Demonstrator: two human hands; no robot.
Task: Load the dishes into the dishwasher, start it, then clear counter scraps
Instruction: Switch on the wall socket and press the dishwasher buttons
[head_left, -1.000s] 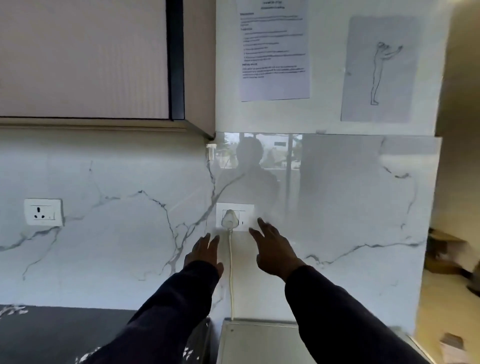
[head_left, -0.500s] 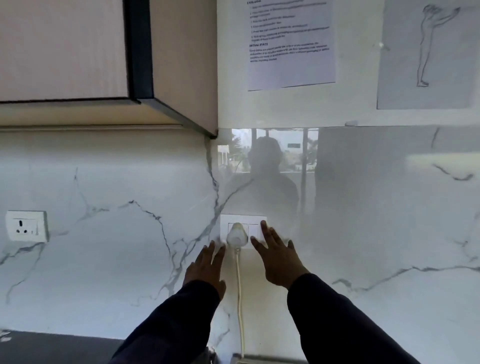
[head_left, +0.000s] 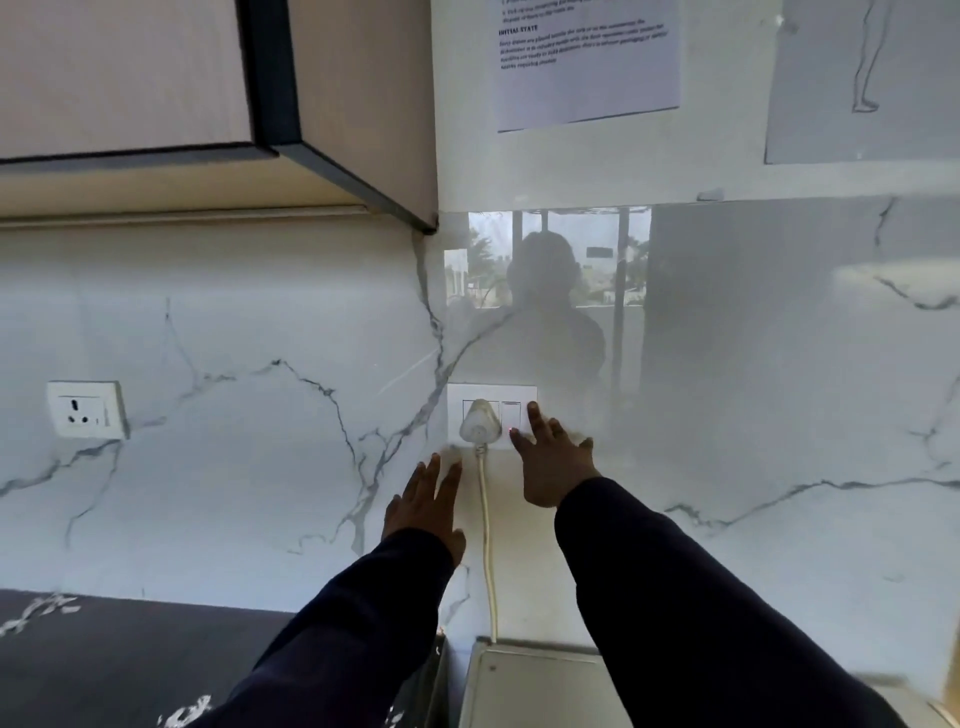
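Hands at the wall switch

Mid-frame, the flat right hand (head_left: 553, 462) touches the switch (head_left: 510, 414); the flat, empty left hand (head_left: 428, 506) sits lower left.

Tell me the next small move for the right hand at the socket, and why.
Probably press the switch with the right hand. Its fingertips already lie at the socket plate beside the seated plug, and the cord runs down to the appliance below. A red dot shows near the switch; whether power is on is unclear. The left hand rests open on the wall.
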